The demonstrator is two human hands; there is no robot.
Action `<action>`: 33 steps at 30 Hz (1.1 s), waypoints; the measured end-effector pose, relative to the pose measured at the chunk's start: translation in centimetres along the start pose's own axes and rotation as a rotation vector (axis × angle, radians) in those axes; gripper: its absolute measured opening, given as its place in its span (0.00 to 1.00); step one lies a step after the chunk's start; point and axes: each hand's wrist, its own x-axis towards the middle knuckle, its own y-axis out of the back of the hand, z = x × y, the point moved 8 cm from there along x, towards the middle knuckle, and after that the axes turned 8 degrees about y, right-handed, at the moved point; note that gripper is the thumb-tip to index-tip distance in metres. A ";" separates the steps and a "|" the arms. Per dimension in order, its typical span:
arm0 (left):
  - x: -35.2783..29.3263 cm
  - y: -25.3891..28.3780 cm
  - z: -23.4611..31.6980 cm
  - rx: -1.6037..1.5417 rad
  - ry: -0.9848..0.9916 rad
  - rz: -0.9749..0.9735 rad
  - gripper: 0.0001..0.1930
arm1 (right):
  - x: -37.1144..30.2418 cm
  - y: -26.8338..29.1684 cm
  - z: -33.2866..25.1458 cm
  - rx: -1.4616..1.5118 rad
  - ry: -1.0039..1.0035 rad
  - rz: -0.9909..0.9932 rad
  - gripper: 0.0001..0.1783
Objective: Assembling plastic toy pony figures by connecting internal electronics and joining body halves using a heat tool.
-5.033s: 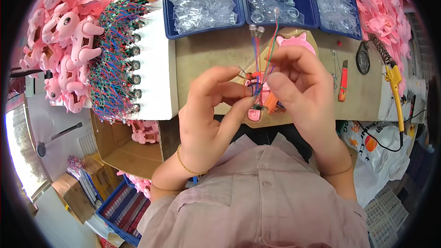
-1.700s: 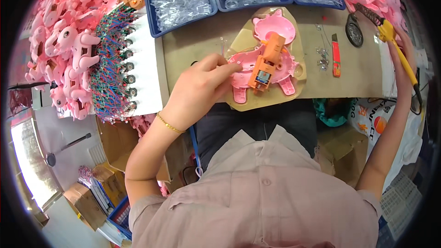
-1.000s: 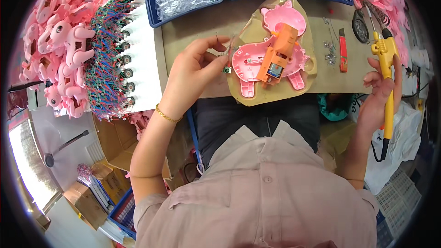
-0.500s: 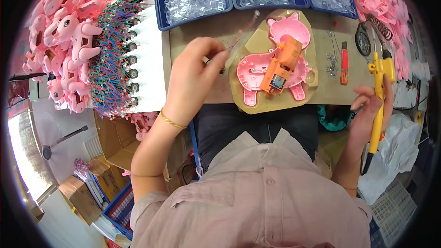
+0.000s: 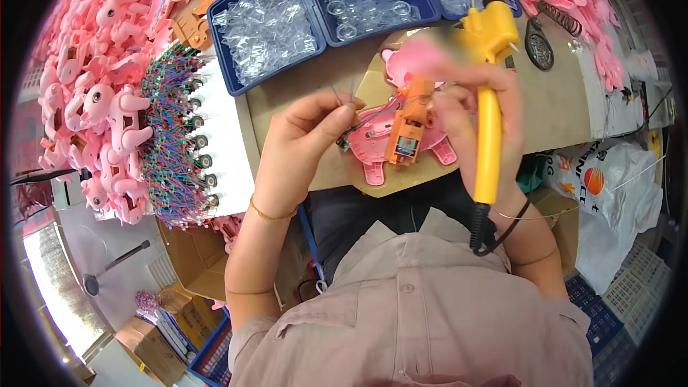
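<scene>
My left hand (image 5: 304,132) pinches thin wires (image 5: 342,94) between thumb and forefinger, at the left side of a pink animal-shaped plastic shell half (image 5: 369,149). The shell lies in a tan shaped holder (image 5: 387,188), and an orange gearbox (image 5: 410,129) sits in it. Wires run across the shell toward the gearbox. With my right hand (image 5: 462,118) I hold a yellow soldering gun (image 5: 488,150), its tip pointing up and away. The thumb and fingers of that hand are close to the gearbox's right side; whether they also hold a wire end is hard to see.
Blue bins (image 5: 236,86) of clear plastic parts stand at the back. Pink toy bodies (image 5: 107,111) are heaped at left, beside bundled coloured wires (image 5: 168,150) on a white sheet. A black coil stand (image 5: 559,18), a round metal piece (image 5: 539,44) and more pink parts lie at right.
My right hand has swung the soldering gun leftward from the far right to beside the gearbox. My left hand still holds wires, now lower and nearer the shell. The view has shifted.
</scene>
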 end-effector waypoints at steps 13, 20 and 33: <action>-2.8 1.2 0.8 0.697 -0.565 0.255 0.06 | -2.0 7.3 -1.7 -0.355 0.012 0.052 0.28; -3.0 -0.4 0.2 0.649 -0.552 0.198 0.06 | -1.2 3.6 1.8 -0.254 0.110 -0.065 0.18; -4.9 -2.9 -0.5 0.723 -0.721 0.093 0.11 | -0.7 -0.2 2.7 -0.266 0.178 -0.129 0.23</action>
